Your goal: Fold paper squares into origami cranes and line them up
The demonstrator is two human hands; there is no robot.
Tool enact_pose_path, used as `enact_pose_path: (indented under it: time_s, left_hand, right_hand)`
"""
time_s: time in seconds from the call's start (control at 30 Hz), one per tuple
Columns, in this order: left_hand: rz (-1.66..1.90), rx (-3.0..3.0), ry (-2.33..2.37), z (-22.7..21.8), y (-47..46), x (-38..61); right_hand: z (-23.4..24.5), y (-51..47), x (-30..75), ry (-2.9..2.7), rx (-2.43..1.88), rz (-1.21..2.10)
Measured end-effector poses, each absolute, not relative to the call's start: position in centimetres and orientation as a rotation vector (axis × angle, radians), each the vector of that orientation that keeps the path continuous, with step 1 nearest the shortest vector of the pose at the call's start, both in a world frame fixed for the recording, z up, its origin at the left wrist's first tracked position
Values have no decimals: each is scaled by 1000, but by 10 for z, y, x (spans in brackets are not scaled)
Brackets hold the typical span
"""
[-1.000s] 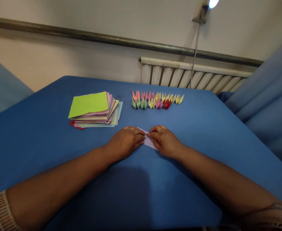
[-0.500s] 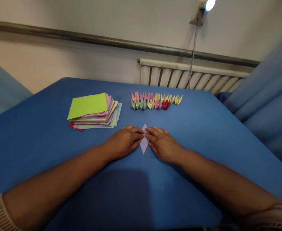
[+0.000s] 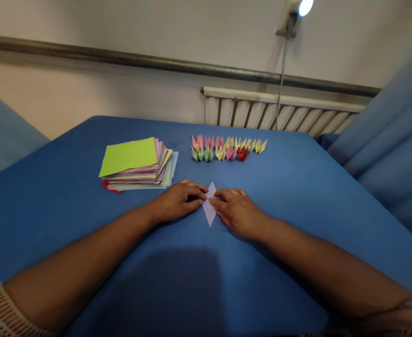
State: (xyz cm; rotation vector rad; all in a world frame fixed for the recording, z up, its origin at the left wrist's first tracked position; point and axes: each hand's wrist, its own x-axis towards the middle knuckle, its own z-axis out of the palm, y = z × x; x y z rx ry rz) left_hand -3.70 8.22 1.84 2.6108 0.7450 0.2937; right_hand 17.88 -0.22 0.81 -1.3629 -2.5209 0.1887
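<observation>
A lilac sheet of origami paper [image 3: 210,216], folded into a narrow diamond, lies flat on the blue table with one point toward me. My left hand [image 3: 183,201] has its thumb and fingertips gathered at the paper's left edge. From the other side, my right hand [image 3: 239,210] grips the right edge, the thumb lying over the paper and the fingers curled beside it. The fingertips hide part of both side corners.
A thick stack of coloured paper [image 3: 132,157], lime green on top, stands to the left. Beyond my hands are two rows of small folded paper cranes [image 3: 220,152] in several colours. The blue table [image 3: 290,182] meets a wall with a radiator [image 3: 262,96].
My left hand has shifted slightly left and its thumb has drawn back from the middle of the paper, so more lilac surface shows. My right hand has barely moved.
</observation>
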Motion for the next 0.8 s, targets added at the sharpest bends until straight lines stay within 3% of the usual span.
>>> enact_pose_path:
  time_s: [0.43,0.8]
  left_hand:
    - [105,2902,901,5,82,-29]
    - [209,2892,638,25,65,-33]
  right_hand:
    - [9,-2,178,-2563,-1363,85]
    - [6,3,182,-2521,-1368,199]
